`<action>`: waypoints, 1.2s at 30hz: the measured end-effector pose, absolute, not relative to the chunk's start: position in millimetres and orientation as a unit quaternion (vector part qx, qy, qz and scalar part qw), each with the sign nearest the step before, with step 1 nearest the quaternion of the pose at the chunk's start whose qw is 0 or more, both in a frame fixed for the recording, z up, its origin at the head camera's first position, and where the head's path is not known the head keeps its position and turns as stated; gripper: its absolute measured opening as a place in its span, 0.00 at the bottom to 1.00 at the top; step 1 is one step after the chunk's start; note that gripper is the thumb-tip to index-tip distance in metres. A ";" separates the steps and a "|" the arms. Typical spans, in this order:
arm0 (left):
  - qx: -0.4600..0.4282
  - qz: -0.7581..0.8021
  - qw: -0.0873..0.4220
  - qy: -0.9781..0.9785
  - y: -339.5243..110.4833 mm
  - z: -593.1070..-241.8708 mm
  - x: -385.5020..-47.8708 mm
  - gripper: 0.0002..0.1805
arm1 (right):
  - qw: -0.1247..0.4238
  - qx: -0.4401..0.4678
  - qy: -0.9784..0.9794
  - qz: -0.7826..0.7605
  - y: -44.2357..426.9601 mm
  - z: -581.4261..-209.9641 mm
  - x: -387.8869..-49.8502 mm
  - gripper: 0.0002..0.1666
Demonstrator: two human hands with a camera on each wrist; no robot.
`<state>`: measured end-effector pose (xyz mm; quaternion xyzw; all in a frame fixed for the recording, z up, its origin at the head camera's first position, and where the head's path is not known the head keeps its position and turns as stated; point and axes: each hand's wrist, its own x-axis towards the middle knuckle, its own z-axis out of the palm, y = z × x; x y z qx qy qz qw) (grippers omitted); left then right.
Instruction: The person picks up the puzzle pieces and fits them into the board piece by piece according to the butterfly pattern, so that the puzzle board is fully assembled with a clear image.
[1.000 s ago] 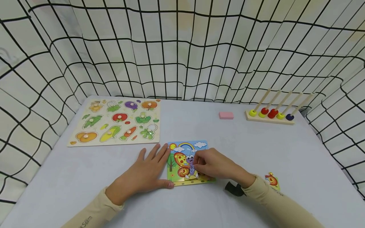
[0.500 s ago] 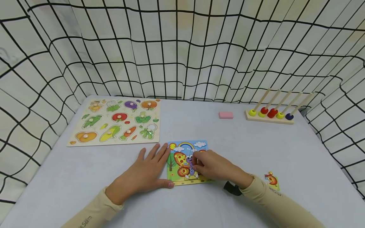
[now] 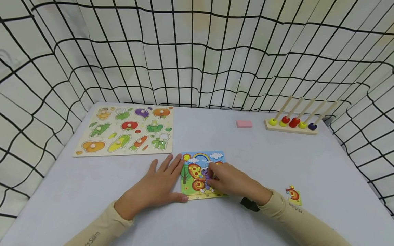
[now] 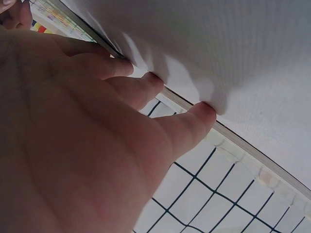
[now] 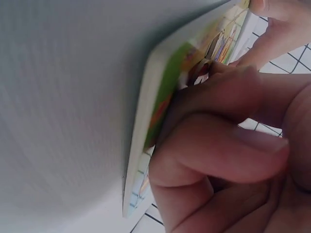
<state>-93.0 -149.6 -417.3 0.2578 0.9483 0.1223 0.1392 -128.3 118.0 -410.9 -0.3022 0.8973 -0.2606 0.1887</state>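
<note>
A square jigsaw puzzle [image 3: 191,191] with a butterfly, rainbow and sun lies flat on the white table. Along its left edge rests my left hand [image 3: 157,186], fingers spread and thumb at the lower left corner. My right hand [image 3: 231,179] covers the puzzle's right part with curled fingers. Its thumb and index finger work on a puzzle piece [image 3: 219,163] at the butterfly's right wing, mostly hidden under the hand. The right wrist view shows the curled fingers [image 5: 218,150] low against the board. One loose puzzle piece [image 3: 294,195] with a red-orange spiral lies beside my right sleeve.
A vegetable knob puzzle board [image 3: 123,154] lies at the back left. A pink block [image 3: 244,124] is at the back, left of a wooden peg stand [image 3: 290,129] with coloured beads. Black netting [image 3: 191,51] rises round the table. A dark strap [image 3: 249,204] shows under my right wrist.
My right hand has shifted slightly over the puzzle's right side, thumb and index finger moving a little apart. My left hand and the loose piece stay in place.
</note>
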 end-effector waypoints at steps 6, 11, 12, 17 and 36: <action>0.259 0.120 0.140 0.948 -149.5 -416.7 -93.2 0.65 | 0.186 -0.300 0.899 -0.261 120.7 -411.0 -126.9 0.09; 0.257 0.118 0.140 0.949 -149.9 -416.5 -94.1 0.65 | 0.180 -0.309 0.894 -0.271 124.4 -410.0 -124.0 0.09; 0.257 0.117 0.140 0.949 -150.0 -416.5 -94.3 0.65 | 0.179 -0.312 0.892 -0.276 125.5 -409.7 -123.2 0.09; 0.257 0.118 0.141 0.949 -149.6 -416.8 -94.5 0.65 | 0.186 -0.321 0.879 -0.301 134.4 -407.3 -119.2 0.09; 0.255 0.116 0.146 0.949 -147.2 -415.8 -94.2 0.66 | 0.131 -0.281 0.896 -0.319 205.2 -392.8 -99.9 0.11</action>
